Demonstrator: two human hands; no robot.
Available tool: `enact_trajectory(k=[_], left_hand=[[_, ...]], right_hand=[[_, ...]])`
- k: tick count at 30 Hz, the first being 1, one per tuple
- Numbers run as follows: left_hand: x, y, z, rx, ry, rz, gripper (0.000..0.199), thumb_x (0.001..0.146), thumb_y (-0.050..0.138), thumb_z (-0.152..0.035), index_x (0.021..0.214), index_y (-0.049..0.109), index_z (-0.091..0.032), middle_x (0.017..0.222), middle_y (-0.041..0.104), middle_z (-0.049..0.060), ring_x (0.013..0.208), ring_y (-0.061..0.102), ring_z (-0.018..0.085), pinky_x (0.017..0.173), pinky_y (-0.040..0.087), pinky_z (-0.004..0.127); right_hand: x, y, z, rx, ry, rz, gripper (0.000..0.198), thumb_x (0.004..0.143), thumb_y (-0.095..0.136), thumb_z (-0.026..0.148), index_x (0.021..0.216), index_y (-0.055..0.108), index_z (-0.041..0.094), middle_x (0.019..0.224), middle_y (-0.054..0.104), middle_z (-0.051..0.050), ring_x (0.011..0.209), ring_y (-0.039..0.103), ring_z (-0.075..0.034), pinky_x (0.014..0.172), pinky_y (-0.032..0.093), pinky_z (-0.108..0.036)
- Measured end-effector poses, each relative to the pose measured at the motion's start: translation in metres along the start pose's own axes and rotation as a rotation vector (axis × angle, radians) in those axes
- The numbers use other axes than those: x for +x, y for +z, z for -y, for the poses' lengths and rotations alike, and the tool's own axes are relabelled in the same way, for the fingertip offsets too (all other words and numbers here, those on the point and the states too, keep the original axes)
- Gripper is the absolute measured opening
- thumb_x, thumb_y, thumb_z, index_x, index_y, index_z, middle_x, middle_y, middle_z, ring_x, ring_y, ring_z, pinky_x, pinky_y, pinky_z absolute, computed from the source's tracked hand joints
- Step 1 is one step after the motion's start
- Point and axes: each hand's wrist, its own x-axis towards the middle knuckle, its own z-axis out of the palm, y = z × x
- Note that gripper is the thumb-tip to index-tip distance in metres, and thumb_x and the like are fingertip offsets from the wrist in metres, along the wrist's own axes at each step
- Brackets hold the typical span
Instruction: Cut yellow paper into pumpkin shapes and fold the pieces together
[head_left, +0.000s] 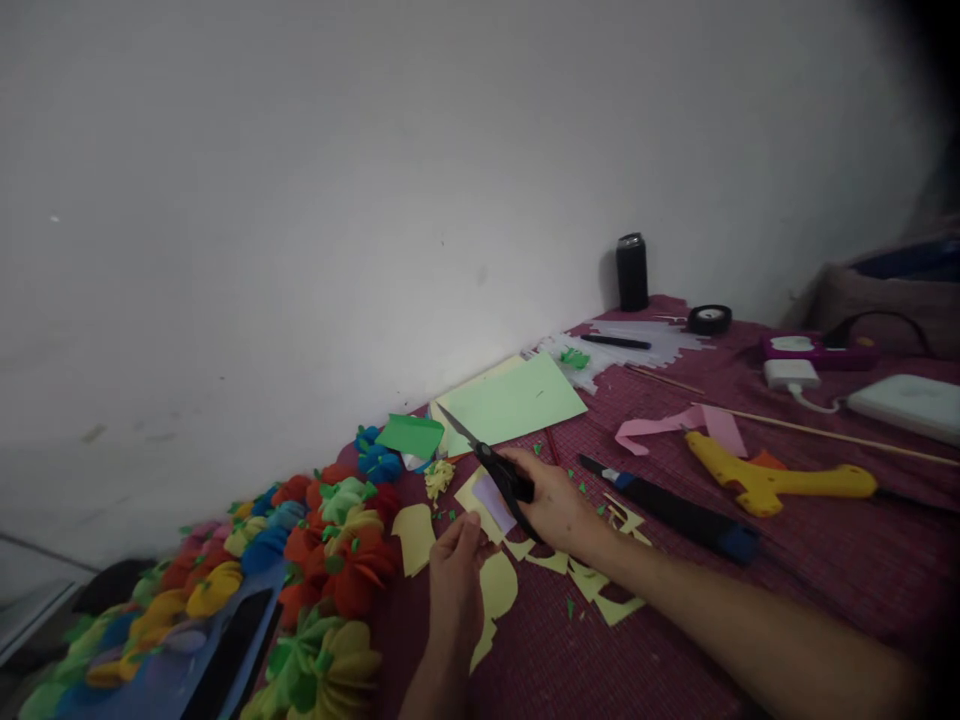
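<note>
Right hand (551, 500): gripping scissors by the handles.
Scissors (489, 462): in right hand, blades pointing away, up and left of fingers.
Left hand (457, 550): fingers curled in near thumb; cannot tell whether pinching anything.
Lilac piece (493, 502): between hands, just beside left fingertips; contact unclear.
Yellow scraps (619, 608): on cloth (547, 655), below right wrist.
Paper pumpkins (356, 565): heaped left of left hand.
Pale green sheet (517, 400): beyond right hand.
Cutter (675, 510): right of right hand.
Glue gun (780, 482): farther right, past cutter.
</note>
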Motion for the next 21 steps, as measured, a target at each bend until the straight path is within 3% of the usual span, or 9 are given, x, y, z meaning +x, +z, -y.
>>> enact_trajectory(k=[14, 21], left_hand=[[-0.0064, 0.0062, 0.0041, 0.108, 0.062, 0.067, 0.025, 0.074, 0.056, -0.036, 0.075, 0.065, -0.012, 0.066, 0.058, 0.002, 0.066, 0.053, 0.012, 0.069, 0.047, 0.028], [-0.0056, 0.0029, 0.0081, 0.137, 0.075, 0.077, 0.026, 0.075, 0.054, -0.036, 0.073, 0.063, -0.013, 0.066, 0.055, 0.001, 0.065, 0.050, 0.011, 0.069, 0.047, 0.028]], right_hand=[[-0.0052, 0.0036, 0.0043, -0.059, 0.054, 0.042, 0.044, 0.070, 0.051, 0.014, 0.112, 0.049, 0.024, 0.080, 0.066, -0.001, 0.067, 0.062, -0.018, 0.055, 0.047, -0.025], [-0.0041, 0.0053, -0.0023, -0.085, 0.030, 0.058, 0.045, 0.069, 0.052, 0.013, 0.112, 0.048, 0.025, 0.086, 0.067, -0.002, 0.075, 0.061, -0.019, 0.062, 0.045, -0.026]])
